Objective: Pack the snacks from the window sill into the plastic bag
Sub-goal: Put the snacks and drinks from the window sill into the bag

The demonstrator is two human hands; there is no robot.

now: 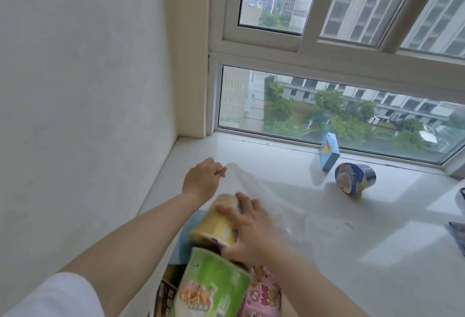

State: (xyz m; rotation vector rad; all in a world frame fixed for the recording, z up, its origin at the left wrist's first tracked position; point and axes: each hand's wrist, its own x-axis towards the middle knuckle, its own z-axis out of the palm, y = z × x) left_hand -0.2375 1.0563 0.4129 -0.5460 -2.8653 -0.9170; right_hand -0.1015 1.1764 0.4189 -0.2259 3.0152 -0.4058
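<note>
Head view, looking down at a white window sill [327, 228]. The left hand [201, 180] pinches the raised rim of a clear plastic bag [264, 198], holding its mouth open. The right hand [251, 231] grips a yellow cup snack [216, 226], tilted, at the bag's opening. Below it lie a green cup [216, 289] and a pink packet [264, 296], both near the lower edge. Farther along the sill, well apart from the hands, a blue box [328, 153] stands against the window glass [302, 105], with a blue bowl [354, 178] lying on its side just beside it.
</note>
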